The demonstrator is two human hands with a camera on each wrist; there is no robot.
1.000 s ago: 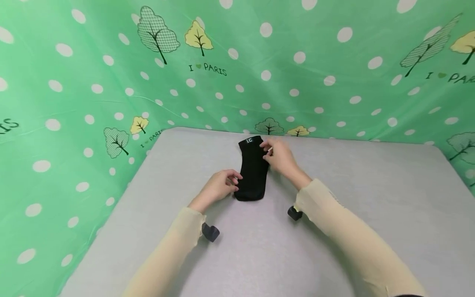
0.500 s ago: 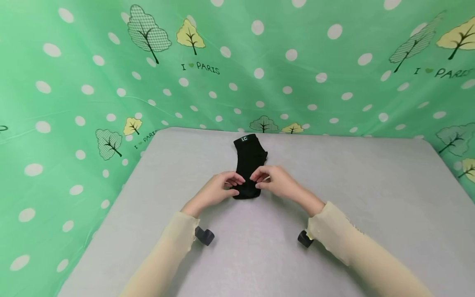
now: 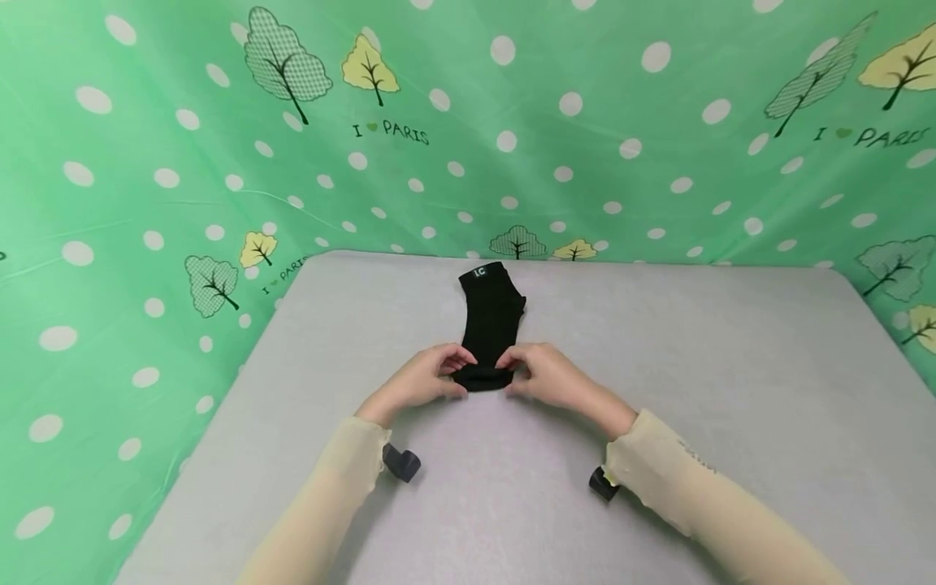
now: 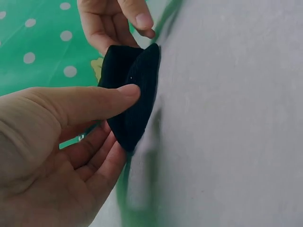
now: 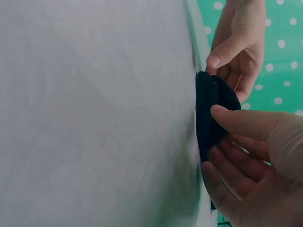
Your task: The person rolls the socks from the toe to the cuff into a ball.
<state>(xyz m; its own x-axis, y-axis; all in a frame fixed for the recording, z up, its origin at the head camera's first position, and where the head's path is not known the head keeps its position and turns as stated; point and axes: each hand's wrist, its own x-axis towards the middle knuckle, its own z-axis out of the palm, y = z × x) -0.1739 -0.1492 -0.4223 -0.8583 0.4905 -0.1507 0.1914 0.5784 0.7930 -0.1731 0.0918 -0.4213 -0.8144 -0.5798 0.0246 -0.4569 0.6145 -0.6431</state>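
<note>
Nearest the person, two pale sleeves (image 3: pixel 680 479) reach forward over the grey table (image 3: pixel 731 390), each with a small dark wrist camera (image 3: pixel 400 463) under it. Ahead of them, the left hand (image 3: pixel 417 382) and the right hand (image 3: pixel 544 378) meet at the near end of a black sock (image 3: pixel 491 321), which lies lengthwise toward the middle of the table's far edge. Each hand pinches that toe end, thumb on top and fingers underneath, and lifts it slightly off the table; the wrist views show the fabric doubled between thumb and fingers. Judging from this, a fold or roll from the toe is only just started, and nearly the whole length is left. Beyond the grip the sock lies flat, its cuff with a white label (image 3: pixel 479 272) almost at the far edge, before the green dotted backdrop (image 3: pixel 585 146).
</note>
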